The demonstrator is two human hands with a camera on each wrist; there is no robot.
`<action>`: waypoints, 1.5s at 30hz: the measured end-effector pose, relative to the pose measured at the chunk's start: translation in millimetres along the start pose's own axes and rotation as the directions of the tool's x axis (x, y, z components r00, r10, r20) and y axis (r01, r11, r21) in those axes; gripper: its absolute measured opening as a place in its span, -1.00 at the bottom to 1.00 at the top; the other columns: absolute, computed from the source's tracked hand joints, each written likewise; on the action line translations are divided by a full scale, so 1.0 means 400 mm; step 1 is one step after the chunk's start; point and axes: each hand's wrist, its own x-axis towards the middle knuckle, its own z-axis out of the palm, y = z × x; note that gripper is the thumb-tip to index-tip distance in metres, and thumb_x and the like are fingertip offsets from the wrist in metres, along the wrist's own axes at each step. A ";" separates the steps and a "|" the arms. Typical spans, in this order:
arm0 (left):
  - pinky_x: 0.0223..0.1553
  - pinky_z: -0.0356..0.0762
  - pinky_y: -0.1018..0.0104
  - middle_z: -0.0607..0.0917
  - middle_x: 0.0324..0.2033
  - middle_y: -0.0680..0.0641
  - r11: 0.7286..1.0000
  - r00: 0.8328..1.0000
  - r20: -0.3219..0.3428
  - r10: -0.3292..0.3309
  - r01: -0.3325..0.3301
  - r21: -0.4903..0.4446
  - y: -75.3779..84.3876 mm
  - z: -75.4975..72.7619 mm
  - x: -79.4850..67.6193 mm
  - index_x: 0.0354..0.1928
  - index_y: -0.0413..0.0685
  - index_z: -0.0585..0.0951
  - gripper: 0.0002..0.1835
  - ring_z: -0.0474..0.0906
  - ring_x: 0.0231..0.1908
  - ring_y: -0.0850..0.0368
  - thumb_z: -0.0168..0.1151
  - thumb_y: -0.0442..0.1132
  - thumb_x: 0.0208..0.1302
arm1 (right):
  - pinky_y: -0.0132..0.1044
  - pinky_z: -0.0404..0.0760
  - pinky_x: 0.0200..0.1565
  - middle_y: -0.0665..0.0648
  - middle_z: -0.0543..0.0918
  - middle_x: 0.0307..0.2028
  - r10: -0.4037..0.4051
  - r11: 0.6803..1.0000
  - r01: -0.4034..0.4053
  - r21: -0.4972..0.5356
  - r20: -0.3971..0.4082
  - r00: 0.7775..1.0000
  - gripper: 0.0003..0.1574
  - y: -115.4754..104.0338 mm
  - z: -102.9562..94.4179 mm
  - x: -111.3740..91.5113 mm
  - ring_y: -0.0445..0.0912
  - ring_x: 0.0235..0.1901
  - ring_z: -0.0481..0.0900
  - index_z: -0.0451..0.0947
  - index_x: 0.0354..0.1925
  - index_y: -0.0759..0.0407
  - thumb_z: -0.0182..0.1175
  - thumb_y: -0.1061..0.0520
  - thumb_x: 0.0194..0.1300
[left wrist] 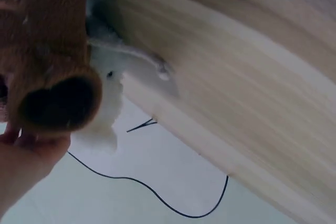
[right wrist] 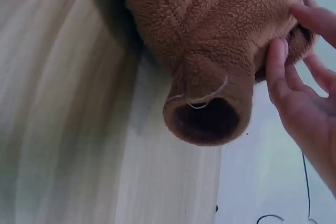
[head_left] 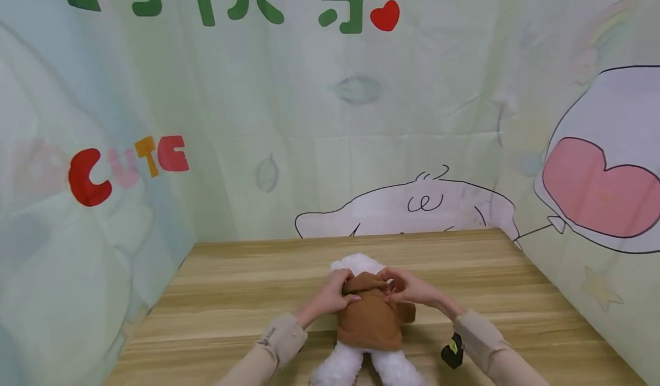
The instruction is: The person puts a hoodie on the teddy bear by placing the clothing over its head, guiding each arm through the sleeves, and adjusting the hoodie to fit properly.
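A white plush toy (head_left: 358,262) lies on the table in a brown fleece hooded top (head_left: 370,323), its legs pointing towards me. My left hand (head_left: 335,291) grips the top's neck area from the left, thumb over the fabric. From the other side my right hand (head_left: 409,288) pinches the cloth by the hood edge. An empty sleeve end of the brown top (left wrist: 63,72) faces the left wrist view, with a pale cord (left wrist: 128,51) hanging beside it. In the right wrist view, the other sleeve (right wrist: 210,82) gapes below the right fingers (right wrist: 276,64).
A small black object (head_left: 452,351) with a yellow-green mark lies near my right forearm. The wood-grain table (head_left: 247,294) meets printed cloth walls (head_left: 330,117) at its back and sides.
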 end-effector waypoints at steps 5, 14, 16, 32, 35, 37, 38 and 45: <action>-0.43 0.29 0.48 0.45 -0.58 0.04 0.980 0.983 -0.140 0.120 -0.095 0.173 0.006 0.032 -0.006 -0.52 -0.11 0.42 -0.80 0.32 -0.49 0.23 0.24 -0.42 -0.23 | -0.49 0.39 -0.49 0.11 0.46 -0.45 -0.023 0.995 0.010 -0.100 -0.121 0.992 -0.70 0.007 0.031 0.000 -0.32 -0.54 0.36 0.36 -0.28 0.29 0.21 0.35 -0.03; -0.69 0.29 0.46 0.43 -0.54 0.02 0.653 0.835 -0.157 0.527 -0.279 0.704 0.001 0.043 -0.008 -0.39 0.08 0.48 -0.88 0.41 -0.57 0.20 0.03 -0.33 0.05 | -0.42 0.33 -0.48 -0.07 0.38 -0.68 -0.644 0.436 0.075 -0.897 -0.252 0.722 -0.66 0.016 0.091 0.016 -0.24 -0.63 0.25 0.26 -0.67 0.08 0.21 0.37 -0.35; -0.72 0.31 0.47 0.47 -0.49 0.00 0.577 0.820 -0.114 0.560 -0.288 0.764 0.001 0.042 -0.012 -0.33 0.12 0.50 -0.85 0.44 -0.55 0.21 -0.03 -0.30 0.13 | -0.41 0.36 -0.55 -0.03 0.46 -0.64 -0.690 0.334 0.063 -0.941 -0.198 0.696 -0.76 0.019 0.096 0.013 -0.17 -0.62 0.36 0.32 -0.64 0.09 0.20 0.31 -0.28; -0.31 0.47 0.28 0.45 -0.27 -0.13 0.776 0.949 -0.104 0.297 -0.177 0.605 0.041 0.035 0.012 -0.19 -0.13 0.39 -0.81 0.45 -0.27 0.05 0.07 -0.34 0.12 | -0.38 0.47 -0.43 0.17 0.45 -0.27 -0.628 0.360 0.119 -0.925 -0.146 0.764 -0.61 0.001 0.071 0.022 -0.02 -0.27 0.38 0.42 -0.07 0.31 0.06 0.28 0.07; -0.24 0.44 0.21 0.46 -0.25 -0.17 0.968 0.995 -0.062 0.080 -0.063 0.245 0.034 0.017 0.033 -0.10 -0.19 0.31 -0.58 0.45 -0.25 0.00 0.25 -0.33 0.02 | -0.39 0.41 -0.39 0.24 0.41 -0.09 -0.421 0.638 0.157 -0.754 -0.170 0.891 -0.27 -0.012 0.050 0.029 -0.05 -0.24 0.35 0.29 0.11 0.35 0.17 0.39 -0.14; -0.24 0.45 0.22 0.50 -0.25 -0.17 0.997 1.000 0.002 -0.002 0.002 0.079 0.028 0.006 0.045 -0.05 -0.21 0.28 -0.51 0.47 -0.25 0.01 0.27 -0.36 -0.01 | -0.35 0.44 -0.30 0.30 0.40 0.01 -0.287 0.750 0.129 -0.648 -0.143 0.947 -0.19 -0.023 0.036 0.032 -0.01 -0.17 0.39 0.22 0.17 0.37 0.18 0.40 -0.13; -0.21 0.44 0.23 0.52 -0.25 -0.18 0.999 0.999 0.034 -0.023 0.022 0.024 0.026 0.002 0.049 -0.03 -0.22 0.27 -0.49 0.46 -0.23 0.01 0.27 -0.38 -0.03 | -0.32 0.45 -0.27 0.31 0.40 0.03 -0.230 0.786 0.109 -0.608 -0.124 0.965 -0.19 -0.028 0.030 0.033 0.00 -0.16 0.41 0.21 0.17 0.38 0.18 0.40 -0.12; -0.36 0.39 0.42 0.55 -0.40 -0.13 0.981 0.995 0.088 -0.050 0.065 -0.182 0.018 0.000 0.058 -0.12 -0.24 0.29 -0.51 0.42 -0.41 0.17 0.23 -0.49 -0.15 | -0.31 0.44 -0.22 0.12 0.51 -0.22 -0.041 0.879 -0.020 -0.476 -0.118 0.992 -0.48 -0.039 0.017 0.039 -0.11 -0.25 0.42 0.37 -0.10 0.27 0.21 0.33 -0.14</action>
